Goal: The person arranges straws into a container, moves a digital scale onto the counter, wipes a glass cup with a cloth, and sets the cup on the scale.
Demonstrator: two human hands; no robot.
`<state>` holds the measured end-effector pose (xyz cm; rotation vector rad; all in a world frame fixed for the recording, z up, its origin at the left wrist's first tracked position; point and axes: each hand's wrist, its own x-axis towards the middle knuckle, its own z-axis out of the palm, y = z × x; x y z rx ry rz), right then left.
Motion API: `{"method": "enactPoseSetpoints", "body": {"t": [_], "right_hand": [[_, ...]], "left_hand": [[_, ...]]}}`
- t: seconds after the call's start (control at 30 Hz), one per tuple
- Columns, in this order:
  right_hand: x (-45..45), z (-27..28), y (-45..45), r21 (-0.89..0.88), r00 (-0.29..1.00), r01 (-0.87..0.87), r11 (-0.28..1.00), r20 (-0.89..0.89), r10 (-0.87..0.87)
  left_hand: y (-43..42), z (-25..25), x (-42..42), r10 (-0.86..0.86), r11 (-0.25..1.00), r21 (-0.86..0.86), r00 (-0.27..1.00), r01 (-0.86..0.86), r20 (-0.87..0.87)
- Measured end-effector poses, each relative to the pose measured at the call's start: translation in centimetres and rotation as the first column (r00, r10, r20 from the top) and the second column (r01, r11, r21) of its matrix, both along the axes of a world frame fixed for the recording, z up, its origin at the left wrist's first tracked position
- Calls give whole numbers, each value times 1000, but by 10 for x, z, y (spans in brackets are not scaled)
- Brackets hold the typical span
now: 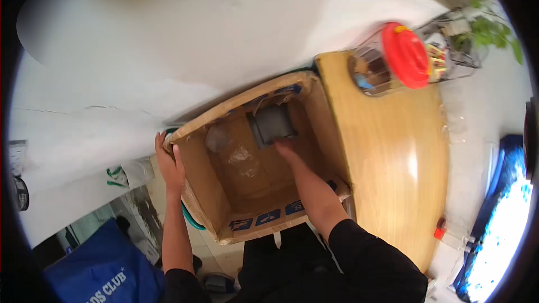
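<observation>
Down in the box (203, 182), right hand (284, 148) reaches gray container (273, 122), fingers unclear; left hand (170, 164) pinches rim (196, 123).

and it's the left hand (170, 163) clasping the far left corner of the cardboard box (224, 106), thumb (177, 154) apart from the fingers (160, 139), left forearm (178, 219) nearly straight out! the right forearm (314, 191) slants over the near edge towards its right corner, the right hand (284, 148) down inside, fingertips too blurred to read; short black sleeves (370, 258) cover both upper arms.
</observation>
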<state>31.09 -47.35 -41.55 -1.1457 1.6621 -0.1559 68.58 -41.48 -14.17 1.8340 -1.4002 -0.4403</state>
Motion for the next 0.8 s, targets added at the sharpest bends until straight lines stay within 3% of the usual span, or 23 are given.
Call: {"method": "enactPoseSetpoints", "body": {"t": [0.03, 0.1, 0.17, 0.2, 0.27, 0.3, 0.43, 0.47, 0.6, 0.67, 0.7, 0.77, 0.8], "right_hand": [[1, 28, -4, 14, 989, -150, 989, 0, 150], [13, 86, -9, 191, 978, 63, 980, 185, -99], [26, 155, -2, 306, 802, 276, 911, 450, -394], [29, 200, 4, 248, 766, 289, 925, 519, -379], [31, 277, 27, 157, 690, 317, 936, 639, -340], [30, 302, 45, 126, 652, 328, 936, 687, -321], [12, 346, 133, -195, 799, 271, 942, 592, -108], [6, 358, 157, -188, 772, 298, 936, 623, -121], [-18, 394, 244, -250, 752, 419, 873, 634, -180], [-36, 397, 275, -282, 814, 391, 876, 550, -187], [-45, 401, 285, -297, 807, 426, 854, 551, -211], [-65, 413, 307, -443, 845, 447, 777, 494, -205], [-75, 419, 318, -444, 833, 481, 756, 501, -235]], "left_hand": [[1, -4, 2, 3, 1000, -10, 999, -3, 43], [2, 3, -3, 43, 999, 8, 995, -43, 89], [2, 2, 0, 20, 1000, -22, 996, -18, 86], [3, -17, 10, 4, 999, -47, 996, 0, 84], [6, -6, 3, 28, 991, -132, 972, 4, 235], [6, -3, -1, 4, 987, -160, 974, 33, 226], [13, -3, -7, 56, 978, -210, 968, -3, 246], [12, -6, -6, 82, 972, -235, 969, -26, 233], [7, -1, -4, -71, 948, -277, 956, 154, 286], [2, -9, -10, 202, 913, -399, 945, -87, 257], [2, -12, -19, 168, 909, -414, 953, -50, 252], [7, -14, -38, 444, 852, -406, 868, -331, 224], [13, -3, -59, 410, 862, -413, 883, -294, 228]]}}
